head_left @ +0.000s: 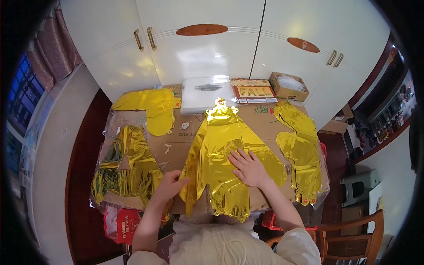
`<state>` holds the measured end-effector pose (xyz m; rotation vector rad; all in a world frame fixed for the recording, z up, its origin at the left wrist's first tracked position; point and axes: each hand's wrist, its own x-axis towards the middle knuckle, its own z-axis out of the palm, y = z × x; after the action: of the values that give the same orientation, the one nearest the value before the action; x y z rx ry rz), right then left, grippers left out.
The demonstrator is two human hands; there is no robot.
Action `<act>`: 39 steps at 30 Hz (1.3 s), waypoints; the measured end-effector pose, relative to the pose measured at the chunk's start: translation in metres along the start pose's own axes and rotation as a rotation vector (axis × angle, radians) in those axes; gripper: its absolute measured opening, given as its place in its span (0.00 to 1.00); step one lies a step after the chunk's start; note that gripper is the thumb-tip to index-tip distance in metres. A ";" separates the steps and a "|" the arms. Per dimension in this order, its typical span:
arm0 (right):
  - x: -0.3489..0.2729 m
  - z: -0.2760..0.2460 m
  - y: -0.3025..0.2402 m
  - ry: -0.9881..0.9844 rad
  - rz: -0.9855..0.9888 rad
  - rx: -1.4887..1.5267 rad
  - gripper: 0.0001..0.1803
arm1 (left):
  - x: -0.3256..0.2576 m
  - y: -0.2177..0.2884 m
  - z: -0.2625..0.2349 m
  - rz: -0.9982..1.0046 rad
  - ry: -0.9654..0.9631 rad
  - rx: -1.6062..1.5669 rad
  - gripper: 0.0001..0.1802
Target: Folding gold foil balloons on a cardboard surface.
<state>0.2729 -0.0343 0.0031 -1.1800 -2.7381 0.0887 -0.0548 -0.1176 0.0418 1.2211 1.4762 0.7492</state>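
Several flat, uninflated gold foil balloons lie overlapping in the middle of a cardboard-covered table, their narrow tabbed end pointing away from me. My left hand has its fingers curled around the left edge of this foil, which hangs in a fold beside it. Palm down, my right hand rests on the foil with fingers spread. To the left lies an A-shaped gold foil balloon with a triangular gap. A T-like gold foil piece sits behind it, and a curved gold foil balloon is at the right.
Along the back stand a stack of clear plastic sleeves, a printed card and a small open carton. White scraps dot the cardboard. A red bag is below left; a wooden chair stands at right.
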 end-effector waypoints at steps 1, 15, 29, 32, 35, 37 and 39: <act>0.000 0.001 0.000 -0.002 -0.001 -0.004 0.31 | 0.001 0.002 0.010 0.154 0.017 0.002 0.13; 0.001 -0.042 -0.029 -0.039 0.250 0.819 0.32 | 0.043 0.018 0.116 0.643 0.200 0.286 0.13; -0.006 -0.020 -0.034 -0.058 0.396 0.890 0.44 | 0.107 0.045 0.048 0.805 0.071 0.671 0.23; -0.006 -0.020 -0.037 0.034 0.375 0.863 0.37 | 0.126 0.051 0.041 0.895 0.049 0.963 0.26; 0.001 -0.033 -0.041 0.133 0.364 0.738 0.31 | 0.151 0.056 0.037 0.914 0.051 1.129 0.24; 0.007 -0.040 -0.043 0.163 0.329 0.672 0.28 | 0.173 0.054 0.025 0.858 -0.029 1.154 0.20; 0.010 -0.039 -0.040 0.152 0.360 0.697 0.26 | 0.191 0.050 0.015 0.781 -0.096 1.157 0.17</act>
<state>0.2436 -0.0547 0.0479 -1.3455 -2.0430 0.8689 -0.0157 0.0752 0.0222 2.7543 1.3210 0.2286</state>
